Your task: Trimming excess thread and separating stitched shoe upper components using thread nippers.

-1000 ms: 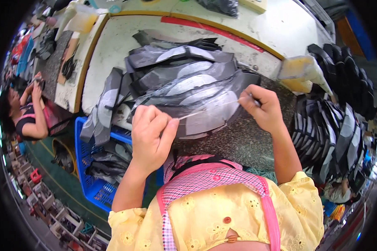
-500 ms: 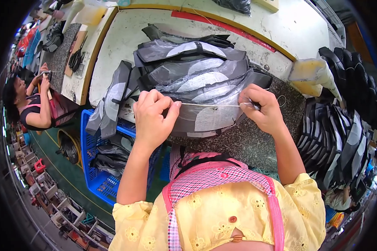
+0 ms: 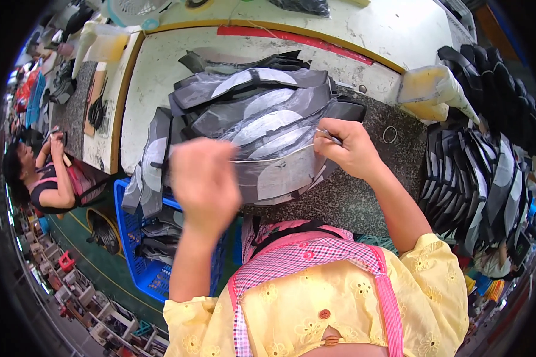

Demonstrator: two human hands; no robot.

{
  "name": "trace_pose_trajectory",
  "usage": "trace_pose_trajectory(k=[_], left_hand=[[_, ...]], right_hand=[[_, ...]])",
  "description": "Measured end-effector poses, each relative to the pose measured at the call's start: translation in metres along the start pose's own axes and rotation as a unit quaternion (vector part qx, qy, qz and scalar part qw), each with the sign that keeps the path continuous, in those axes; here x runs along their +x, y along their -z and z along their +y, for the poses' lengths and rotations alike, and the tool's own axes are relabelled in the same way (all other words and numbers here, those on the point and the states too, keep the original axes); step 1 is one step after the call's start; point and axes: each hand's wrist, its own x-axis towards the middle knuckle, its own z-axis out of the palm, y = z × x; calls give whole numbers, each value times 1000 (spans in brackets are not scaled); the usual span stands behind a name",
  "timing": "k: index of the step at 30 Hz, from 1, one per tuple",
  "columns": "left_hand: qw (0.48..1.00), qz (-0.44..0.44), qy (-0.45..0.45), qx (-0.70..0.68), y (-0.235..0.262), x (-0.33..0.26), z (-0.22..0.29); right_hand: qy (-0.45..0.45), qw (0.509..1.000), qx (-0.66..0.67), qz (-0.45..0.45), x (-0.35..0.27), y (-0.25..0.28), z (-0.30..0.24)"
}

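A person in a yellow top and pink checked apron works at a speckled grey desk (image 3: 363, 202). The left hand (image 3: 203, 181), blurred, is raised over the near left edge of a heap of grey and black cut fabric pieces (image 3: 262, 128); its fingers curl together, though the blur hides exactly what its grip pinches. A thin pale thread (image 3: 274, 159) runs taut from it across the heap to the right hand (image 3: 346, 147), whose fingers are pressed together around a slim metal tool at the heap's right edge. A blue crate (image 3: 138, 262) holding more pieces sits below the desk, near left. Stacked dark pieces (image 3: 482, 178) stand at the right. Another person (image 3: 44, 178) sits far left.
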Motion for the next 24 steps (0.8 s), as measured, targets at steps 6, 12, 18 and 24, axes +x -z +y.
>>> trace_pose_trajectory(k=[6, 12, 18, 24], left_hand=[[984, -122, -104, -74, -49, -11, 33], [979, -184, -84, 30, -47, -6, 45], [957, -268, -77, 80, -53, 24, 55], [930, -348, -78, 91, -62, 38, 52]], right_hand=[[13, 999, -38, 33, 1, 9, 10], [25, 979, -143, 141, 12, 24, 42], [4, 976, -182, 122, 24, 15, 51], [10, 972, -196, 130, 34, 13, 58]])
